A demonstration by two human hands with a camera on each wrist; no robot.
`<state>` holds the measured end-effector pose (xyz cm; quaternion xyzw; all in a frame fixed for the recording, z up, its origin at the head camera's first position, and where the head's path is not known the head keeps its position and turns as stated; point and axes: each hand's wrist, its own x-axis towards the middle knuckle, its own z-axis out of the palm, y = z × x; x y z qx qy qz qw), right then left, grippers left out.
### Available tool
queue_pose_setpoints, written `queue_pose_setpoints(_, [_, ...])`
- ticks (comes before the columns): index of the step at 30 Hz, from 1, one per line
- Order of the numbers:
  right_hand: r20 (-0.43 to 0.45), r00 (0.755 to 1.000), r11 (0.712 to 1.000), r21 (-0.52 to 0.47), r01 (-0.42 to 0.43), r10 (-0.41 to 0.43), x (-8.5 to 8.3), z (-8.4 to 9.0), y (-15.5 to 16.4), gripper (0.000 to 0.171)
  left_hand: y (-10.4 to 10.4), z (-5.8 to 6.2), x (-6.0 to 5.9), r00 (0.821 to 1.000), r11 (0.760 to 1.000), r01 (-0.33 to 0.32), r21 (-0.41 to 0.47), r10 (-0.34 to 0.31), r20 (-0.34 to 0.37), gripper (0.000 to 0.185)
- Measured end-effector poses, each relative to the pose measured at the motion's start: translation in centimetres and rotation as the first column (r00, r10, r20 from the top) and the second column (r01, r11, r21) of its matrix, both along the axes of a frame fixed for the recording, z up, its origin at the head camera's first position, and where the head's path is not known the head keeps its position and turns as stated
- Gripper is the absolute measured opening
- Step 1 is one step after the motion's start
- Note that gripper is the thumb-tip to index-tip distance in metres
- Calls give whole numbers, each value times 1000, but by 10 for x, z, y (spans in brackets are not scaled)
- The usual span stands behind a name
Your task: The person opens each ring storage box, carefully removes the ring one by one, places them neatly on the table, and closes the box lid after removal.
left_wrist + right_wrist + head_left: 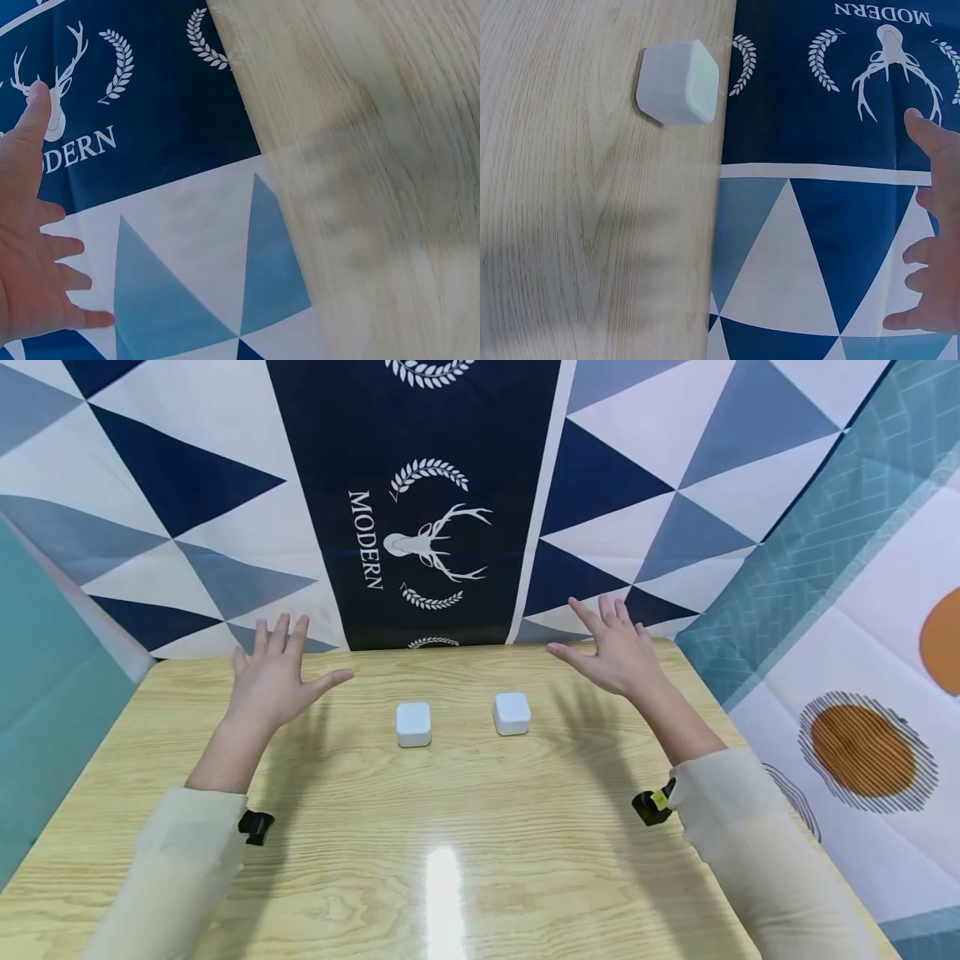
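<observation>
— Left hand (273,677)?
— Raised above the counter (480,860), palm down, fingers (281,635) spread straight and released, grasping nothing. Well to the left of the left white cube (413,724), not touching it.

— Right hand (615,652)?
— Same pose: hovering, fingers (607,610) splayed and relaxed, holding nothing. To the right of the right white cube (512,713) and a little beyond it, clear of it.

— Cubes relative to each other?
— Side by side near the counter's middle, apart with a gap between, the right one slightly farther back. Both flat on the wood, rounded corners, between the two hands.

— Behind the cubes?
— Dark blue backdrop (420,460) with a white deer head, laurel sprigs and the word MODERN, flanked by blue and white triangles. Right wrist view: one cube (678,82) close to the counter's far edge, backdrop just past it.

— Nearer than the cubes?
— Cream sleeves (180,868) on both forearms, a small black clip at each cuff.
</observation>
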<state>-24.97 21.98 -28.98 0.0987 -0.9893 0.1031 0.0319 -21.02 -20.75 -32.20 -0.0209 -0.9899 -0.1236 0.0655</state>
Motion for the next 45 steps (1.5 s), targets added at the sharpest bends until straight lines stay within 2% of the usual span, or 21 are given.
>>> queue_pose_setpoints(6, [-33,999,999,-36,-23,22,1,-1,0,83,3,-1,1,999,999,23,34,-21,-47,105])
queue_pose_setpoints(12, [-82,995,992,-108,-58,49,2,-4,-1,76,4,-4,1,995,996,38,86,-30,-90,98])
queue_pose_setpoints(16, [-82,995,982,-176,-70,57,3,-8,-4,73,5,-8,2,994,992,58,110,-47,-100,95])
queue_pose_setpoints(25, [-71,994,963,-251,-100,85,6,-14,-10,69,6,-16,7,995,982,74,171,-62,-73,91])
queue_pose_setpoints(31, [-57,994,962,-252,-103,91,7,-19,-11,69,7,-22,7,995,975,94,199,-84,-59,91])
queue_pose_setpoints(37, [-42,993,961,-252,-116,109,7,-27,-14,67,10,-34,6,995,968,97,233,-95,-20,93])
queue_pose_setpoints(45, [-60,990,956,-260,-139,128,9,-38,-22,62,14,-45,8,993,957,113,269,-119,8,90])
